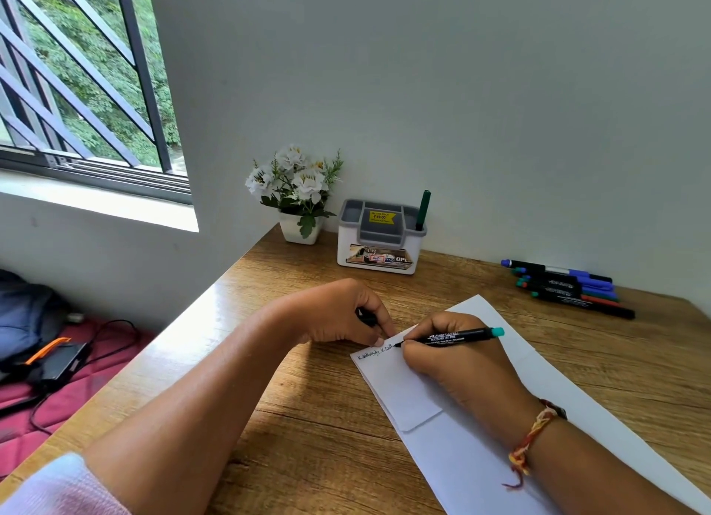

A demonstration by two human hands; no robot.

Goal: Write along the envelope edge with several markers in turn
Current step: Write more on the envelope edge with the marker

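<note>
I read the right hand [442, 360] pinching the black marker [454, 337], tip on the envelope [415, 395] edge at 5 o'clock, and the left hand [338, 314] curled round what looks like its cap [365, 317], fingertips pinning that edge against sliding; spare markers [565, 287] sit within reach at 2 o'clock.

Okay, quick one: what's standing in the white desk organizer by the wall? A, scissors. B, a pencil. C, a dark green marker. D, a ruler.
C: one dark green marker stands in the right end of the organizer; the right hand writes on the envelope with a black marker, and the left hand grips a black cap.
</note>
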